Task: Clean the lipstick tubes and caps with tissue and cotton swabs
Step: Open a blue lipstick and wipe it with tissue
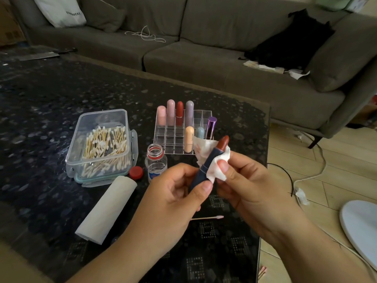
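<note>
We count seven capped lipsticks (179, 113) standing in the clear organizer (177, 139), and one open box (102, 144) of cotton swabs (106, 146) at left. Near centre, our left hand (179, 193) grips the uncapped lipstick tube (206, 166); our right hand (244, 180) pinches one tissue (216, 170) around it. One used swab (208, 217) lies near, with one tissue roll (108, 209) and one open bottle (156, 162).
</note>
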Available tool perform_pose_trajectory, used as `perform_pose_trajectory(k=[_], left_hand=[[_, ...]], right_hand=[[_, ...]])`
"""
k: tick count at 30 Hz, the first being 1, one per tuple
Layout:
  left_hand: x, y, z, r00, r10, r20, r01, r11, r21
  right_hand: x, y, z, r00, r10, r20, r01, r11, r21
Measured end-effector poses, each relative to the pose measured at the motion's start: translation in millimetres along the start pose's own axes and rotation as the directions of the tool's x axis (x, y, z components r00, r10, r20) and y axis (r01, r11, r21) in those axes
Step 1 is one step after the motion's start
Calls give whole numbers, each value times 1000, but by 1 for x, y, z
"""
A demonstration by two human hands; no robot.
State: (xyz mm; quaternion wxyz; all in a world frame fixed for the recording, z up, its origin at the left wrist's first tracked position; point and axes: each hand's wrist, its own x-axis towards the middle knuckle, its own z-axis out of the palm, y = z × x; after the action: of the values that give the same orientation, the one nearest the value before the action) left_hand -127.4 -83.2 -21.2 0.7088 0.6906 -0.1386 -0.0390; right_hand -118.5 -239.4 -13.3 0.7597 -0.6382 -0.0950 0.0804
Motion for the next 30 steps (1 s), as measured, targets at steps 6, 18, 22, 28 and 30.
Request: perform_pose_trajectory(k=[6,18,22,28,30], left_hand=[[1,-3,0,999,46,-9,-46,997,66],[-1,1,2,982,-173,71,187,879,-439],[0,0,5,997,-78,-26,65,938,-340],[-2,1,10,992,-98,-81,67,944,-322],[-3,1,10,979,-200,21,190,886,-423]], right_hand=[[0,5,5,996,-83,-37,82,996,-25],[0,-3,11,995,-88,50,81,989,127],[-1,0,13,993,-113,16,110,986,125],[0,1,17,995,-92,-40,97,987,129],[-1,-2,16,996,-88,-31,91,987,132]])
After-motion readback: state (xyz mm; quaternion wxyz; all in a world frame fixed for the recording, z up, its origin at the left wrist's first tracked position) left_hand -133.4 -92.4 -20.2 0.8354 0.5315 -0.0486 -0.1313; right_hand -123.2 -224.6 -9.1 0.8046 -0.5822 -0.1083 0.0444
